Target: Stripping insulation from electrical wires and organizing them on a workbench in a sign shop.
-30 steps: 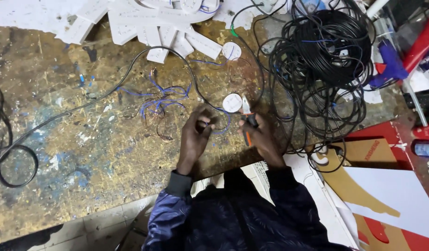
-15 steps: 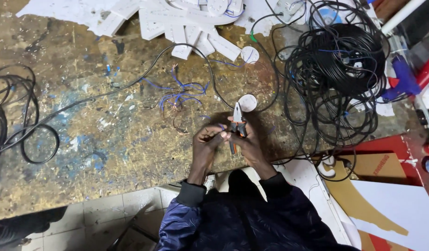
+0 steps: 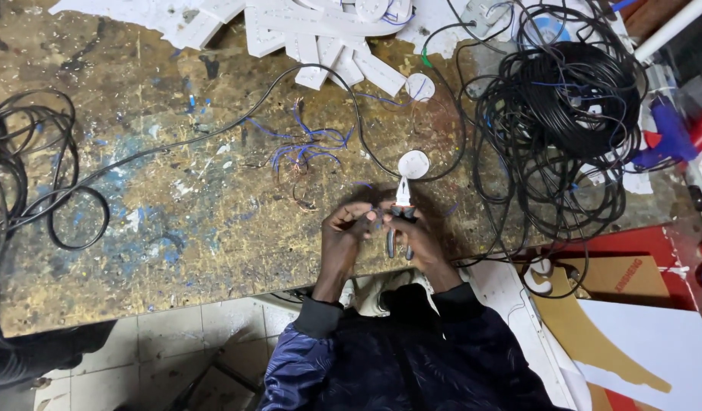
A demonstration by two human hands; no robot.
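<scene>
Head view, hands: we see both hands meet over the near edge of the table (image 3: 176, 228), at about 6 o'clock of the frame.
Right hand (image 3: 412, 232): closed round the handles of small pliers (image 3: 402, 199); the tool's long axis runs 12 to 6, nose toward 12.
Left hand (image 3: 349, 227): fingertips pinched on a thin blue wire (image 3: 371, 211), too fine to trace far.
Key relation: the wire lies at 9 o'clock of the plier nose, just beside it; we cannot tell if they touch. The right hand is nearer the tool.
White disc (image 3: 413, 164): at 12 o'clock of the pliers, near.
Blue wire offcuts (image 3: 305, 144): at 11 o'clock, apart.
Black cable coil (image 3: 568, 114): at 2 o'clock.
White flat pieces (image 3: 320, 30): far edge, 12 o'clock.
Brown cardboard box (image 3: 617, 278): at 3 o'clock, on red.
</scene>
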